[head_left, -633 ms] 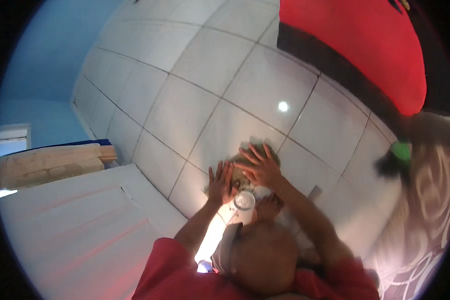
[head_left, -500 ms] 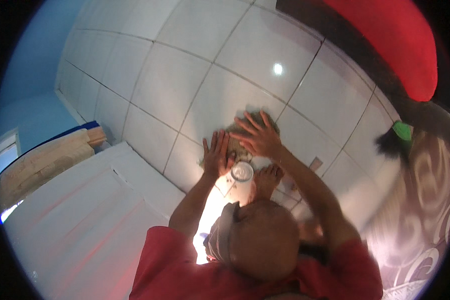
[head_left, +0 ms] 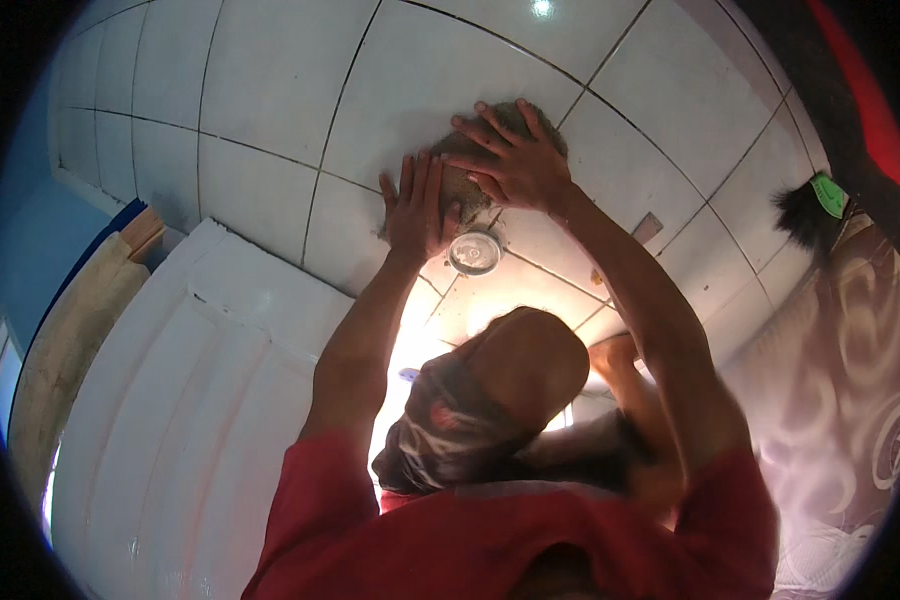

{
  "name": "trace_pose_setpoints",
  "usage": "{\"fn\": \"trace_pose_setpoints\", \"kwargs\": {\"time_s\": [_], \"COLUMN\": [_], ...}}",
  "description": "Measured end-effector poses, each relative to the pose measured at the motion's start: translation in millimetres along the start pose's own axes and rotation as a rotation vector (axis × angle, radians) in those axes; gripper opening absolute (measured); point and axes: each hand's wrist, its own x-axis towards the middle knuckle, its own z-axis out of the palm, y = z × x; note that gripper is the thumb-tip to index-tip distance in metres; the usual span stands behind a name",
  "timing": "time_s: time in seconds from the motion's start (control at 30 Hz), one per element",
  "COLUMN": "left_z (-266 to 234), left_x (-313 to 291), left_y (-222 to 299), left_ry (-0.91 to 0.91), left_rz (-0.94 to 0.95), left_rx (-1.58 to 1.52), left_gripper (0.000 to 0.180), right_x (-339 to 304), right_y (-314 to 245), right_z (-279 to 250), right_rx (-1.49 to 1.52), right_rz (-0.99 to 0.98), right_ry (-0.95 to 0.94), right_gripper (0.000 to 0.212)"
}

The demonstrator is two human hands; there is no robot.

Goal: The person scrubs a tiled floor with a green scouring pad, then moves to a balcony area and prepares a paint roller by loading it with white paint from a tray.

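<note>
On the white tiled floor lies a flattened grey-brown mass [head_left: 462,195] with a rough, grainy surface; I cannot tell its material. My left hand [head_left: 420,208] lies flat along its left edge, fingers stretched forward. Across its upper right part my right hand [head_left: 515,165] is spread, its fingertips pointing toward the left hand. The palms hide much of the mass. A small round dish or lid with a pale metallic rim [head_left: 475,253] sits on the tiles just below it. Dark crumbs are scattered between the two.
A white panelled piece [head_left: 240,330] stands at the left, beside a beige padded thing [head_left: 65,320]. To the right are a black-bristled brush with a green part [head_left: 828,195], a small flat rectangular piece [head_left: 647,228] and brown patterned fabric [head_left: 810,390]. My bent knee [head_left: 535,355] is close below the dish.
The view has tilted, so the floor and both hands appear higher. Both hands stay spread on the mass. The foot beside the dish no longer shows there.
</note>
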Motion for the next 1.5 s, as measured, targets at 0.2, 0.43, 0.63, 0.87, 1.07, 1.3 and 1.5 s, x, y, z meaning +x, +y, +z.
{"fn": "trace_pose_setpoints", "kwargs": {"time_s": [0.2, 0.43, 0.63, 0.87, 1.07, 1.3, 1.5], "left_z": [4.8, -1.1, 3.7, 8.4, 13.7, 17.3, 8.9], "left_x": [6.0, 7.1, 2.6, 2.4, 6.3, 2.2, 4.7], "left_y": [-4.4, 2.8, 0.0, -2.8, 0.5, -13.6, -2.5], "left_ry": [0.122, 0.115, 0.111, 0.195, 0.247, 0.339, 0.255], "left_rz": [0.084, 0.095, 0.059, 0.1, 0.145, 0.231, 0.197], "left_rx": [-0.04, 0.004, 0.019, 0.025, 0.042, 0.01, 0.032], "left_gripper": [0.082, 0.083, 0.085, 0.085, 0.084, 0.081, 0.082], "right_x": [-0.7, -9.3, -6.4, -8.1, -12.1, -101.4, -298.4], "right_y": [0.2, 1.8, -3.1, -2.0, -6.5, -26.7, -57.5], "right_z": [5.1, 16.4, 9.9, 9.4, 2.3, 17.0, -94.4], "right_rx": [-0.085, -0.133, -0.22, -0.145, -0.17, 0.322, 0.395], "right_rz": [-0.016, 0.012, -0.003, -0.053, -0.027, 0.448, 1.298], "right_ry": [0.089, 0.245, 0.129, 0.148, 0.12, 0.246, 0.328], "right_gripper": [0.041, 0.04, 0.038, 0.051, 0.045, 0.051, 0.034]}}
